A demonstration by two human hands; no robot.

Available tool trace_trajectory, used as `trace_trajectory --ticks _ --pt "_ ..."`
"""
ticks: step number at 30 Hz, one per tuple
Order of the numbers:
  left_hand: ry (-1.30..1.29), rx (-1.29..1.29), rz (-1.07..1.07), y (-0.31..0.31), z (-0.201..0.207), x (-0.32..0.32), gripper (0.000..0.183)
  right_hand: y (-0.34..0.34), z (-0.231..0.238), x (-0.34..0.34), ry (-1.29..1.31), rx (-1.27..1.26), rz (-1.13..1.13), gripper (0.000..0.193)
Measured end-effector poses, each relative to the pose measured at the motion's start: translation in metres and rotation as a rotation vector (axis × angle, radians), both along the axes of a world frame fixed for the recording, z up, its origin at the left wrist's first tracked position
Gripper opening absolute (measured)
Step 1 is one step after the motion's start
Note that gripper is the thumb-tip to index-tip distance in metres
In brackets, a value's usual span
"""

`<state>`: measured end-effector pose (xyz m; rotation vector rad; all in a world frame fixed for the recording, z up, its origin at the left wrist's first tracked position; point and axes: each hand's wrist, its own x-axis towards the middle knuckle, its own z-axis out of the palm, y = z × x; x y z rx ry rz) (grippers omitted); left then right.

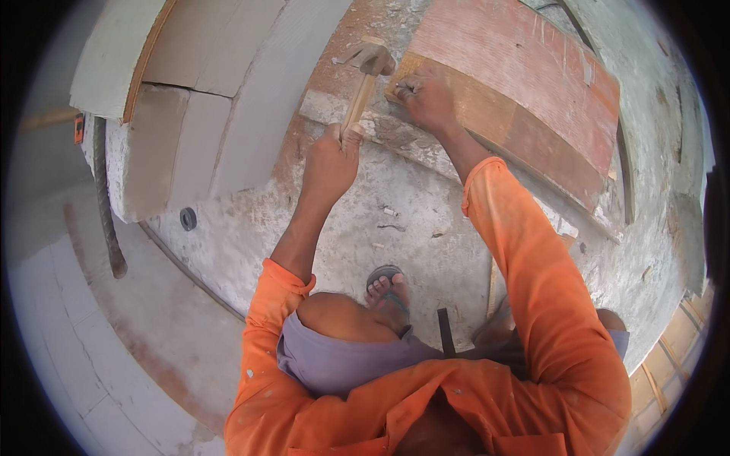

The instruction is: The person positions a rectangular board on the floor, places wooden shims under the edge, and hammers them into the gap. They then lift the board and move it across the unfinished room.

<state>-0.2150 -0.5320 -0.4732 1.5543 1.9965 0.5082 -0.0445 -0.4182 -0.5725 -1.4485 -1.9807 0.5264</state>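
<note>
My left hand [332, 163] is closed around the wooden handle of a claw hammer [357, 95], gripping it low down, with the grey head at the far end. The hammer is just left of the reddish board [517, 61], its head near the board's left end; I can't tell how high it is above what lies below. A brown wooden strip [483, 99] runs along the board's near side, and my right hand [430, 99] is on the left end of that strip, fingers bent together. Something small may be pinched between them, but I can't tell.

On the near side of the board runs a pale, rough-edged ledge [395, 137], and nearer to me than that is the stained concrete floor [365, 239], with small scraps [390, 211] on it. My foot [389, 294], in a dark sandal [385, 271], is also on the board's near side. Well to the left of the board stands a jointed grey block structure [262, 99]. Left of the board and nearer to me lies a dark ring [188, 219]; farther left is a rusty rod [105, 190].
</note>
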Motion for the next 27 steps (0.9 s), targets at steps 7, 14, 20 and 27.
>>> trace_trajectory --ticks 7,14,20,27 --pt "-0.354 0.292 0.118 0.0 0.04 0.005 0.058 -0.008 -0.003 0.014 0.06 -0.045 0.084 0.032" --pt "0.112 -0.07 -0.04 0.002 -0.005 0.0 0.059 -0.01 0.006 0.01 -0.309 0.127 0.107 0.042" --pt "-0.5 0.349 0.052 0.016 0.063 0.016 0.054 -0.014 -0.009 0.022 -0.335 0.098 0.029 0.052" --pt "0.137 -0.094 -0.096 -0.001 -0.027 0.003 0.055 -0.015 0.001 0.009 -0.333 0.216 0.038 0.036"
